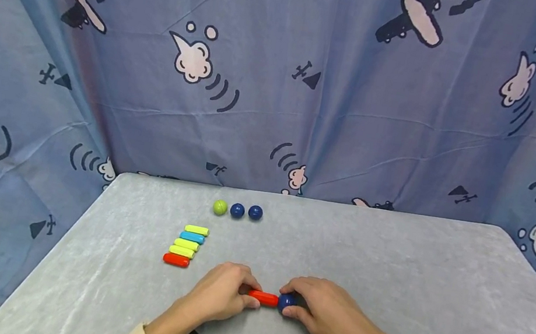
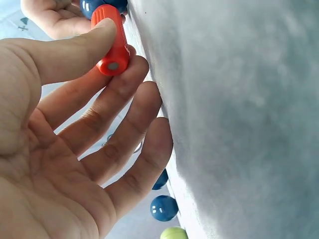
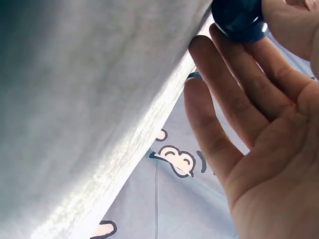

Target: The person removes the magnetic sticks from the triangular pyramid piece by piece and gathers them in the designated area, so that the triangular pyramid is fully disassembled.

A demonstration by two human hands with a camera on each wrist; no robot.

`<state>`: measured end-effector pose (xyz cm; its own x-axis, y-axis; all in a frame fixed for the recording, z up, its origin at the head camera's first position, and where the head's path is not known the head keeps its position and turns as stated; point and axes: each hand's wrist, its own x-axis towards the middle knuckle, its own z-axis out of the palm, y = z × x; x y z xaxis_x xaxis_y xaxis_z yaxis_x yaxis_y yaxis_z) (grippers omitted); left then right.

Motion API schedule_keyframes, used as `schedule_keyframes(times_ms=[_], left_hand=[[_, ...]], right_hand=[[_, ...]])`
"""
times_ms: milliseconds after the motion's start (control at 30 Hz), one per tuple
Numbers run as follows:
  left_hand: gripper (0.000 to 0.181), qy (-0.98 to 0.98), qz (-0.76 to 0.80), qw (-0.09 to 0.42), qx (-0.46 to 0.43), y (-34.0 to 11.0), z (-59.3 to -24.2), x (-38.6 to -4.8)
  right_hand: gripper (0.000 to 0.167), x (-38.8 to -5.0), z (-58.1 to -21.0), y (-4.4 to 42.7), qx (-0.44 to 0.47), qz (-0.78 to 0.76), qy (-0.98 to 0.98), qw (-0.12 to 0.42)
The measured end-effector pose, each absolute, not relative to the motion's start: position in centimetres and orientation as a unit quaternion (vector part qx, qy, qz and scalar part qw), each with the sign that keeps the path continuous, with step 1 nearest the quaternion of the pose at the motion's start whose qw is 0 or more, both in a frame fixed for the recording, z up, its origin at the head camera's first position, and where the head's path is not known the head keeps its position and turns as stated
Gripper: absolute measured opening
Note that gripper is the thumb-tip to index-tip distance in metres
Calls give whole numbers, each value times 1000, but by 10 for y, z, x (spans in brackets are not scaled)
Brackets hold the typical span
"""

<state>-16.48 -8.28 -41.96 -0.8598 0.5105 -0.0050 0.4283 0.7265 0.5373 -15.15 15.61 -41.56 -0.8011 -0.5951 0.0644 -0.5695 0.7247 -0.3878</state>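
Note:
Near the front of the table, my left hand [image 1: 224, 293] pinches a red rod [image 1: 264, 298] between thumb and fingers. In the left wrist view the red rod [image 2: 113, 47] shows a small grey disc in its near end. My right hand [image 1: 328, 313] pinches a dark blue ball [image 1: 286, 302], which touches the rod's right end. The right wrist view has the blue ball [image 3: 240, 20] at its top, between the thumb and fingertips. Part of the ball is covered by the right fingers.
Left of the hands lies a slanted column of short rods: a red rod [image 1: 176, 260], yellow-green rods [image 1: 187, 244] and a light blue rod [image 1: 192, 237]. Behind them a green ball [image 1: 220, 207] and two blue balls [image 1: 237, 211] stand in a row. A patterned curtain [image 1: 258, 100] hangs behind the table.

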Motion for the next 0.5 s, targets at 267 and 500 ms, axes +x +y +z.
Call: schedule_keyframes(times_ms=[267, 500], left_hand=[[16, 926, 272, 65, 254, -82, -419, -164], [17, 930, 262, 72, 248, -82, -418, -163]], right_hand=[[24, -151, -415, 157, -324, -207, 923, 14], [31, -150, -416, 156, -323, -202, 924, 25]])
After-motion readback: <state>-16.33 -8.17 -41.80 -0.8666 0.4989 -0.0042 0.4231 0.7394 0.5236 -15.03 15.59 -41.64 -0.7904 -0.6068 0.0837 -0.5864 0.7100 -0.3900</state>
